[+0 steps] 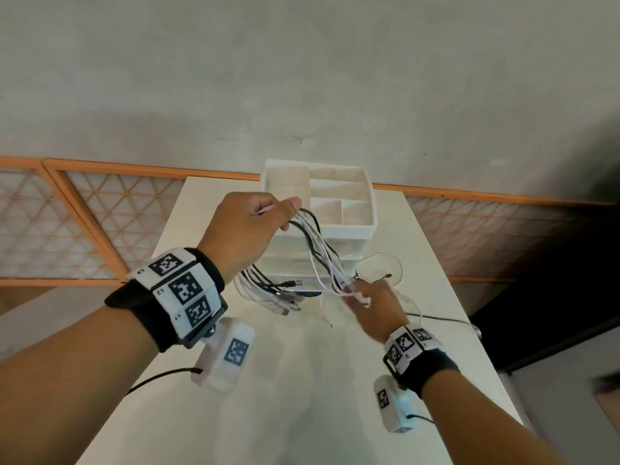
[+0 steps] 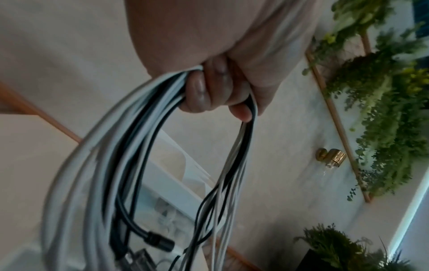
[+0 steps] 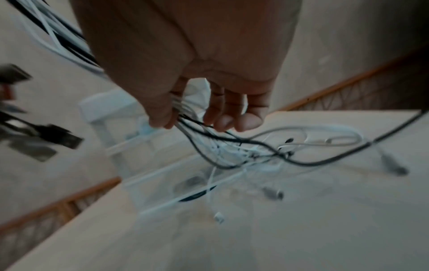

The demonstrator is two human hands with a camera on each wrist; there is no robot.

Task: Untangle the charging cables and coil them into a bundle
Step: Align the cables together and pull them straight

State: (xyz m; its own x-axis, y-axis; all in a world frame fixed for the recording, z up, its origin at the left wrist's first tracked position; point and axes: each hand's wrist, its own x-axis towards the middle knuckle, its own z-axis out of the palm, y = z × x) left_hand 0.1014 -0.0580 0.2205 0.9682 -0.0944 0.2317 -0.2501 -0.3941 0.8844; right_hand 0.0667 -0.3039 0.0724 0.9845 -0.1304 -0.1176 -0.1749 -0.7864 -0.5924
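While the left hand (image 1: 246,226) is clenching the gathered cables (image 1: 315,250), the right hand (image 1: 372,307) is pinching their trailing strands. Loops want steady tension, snag-free plugs.

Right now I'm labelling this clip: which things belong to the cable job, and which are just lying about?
Job:
- cables, black and white
- left hand gripping them
- right hand pinching the strands lower down

Lying about:
- white organiser
- table
- plants
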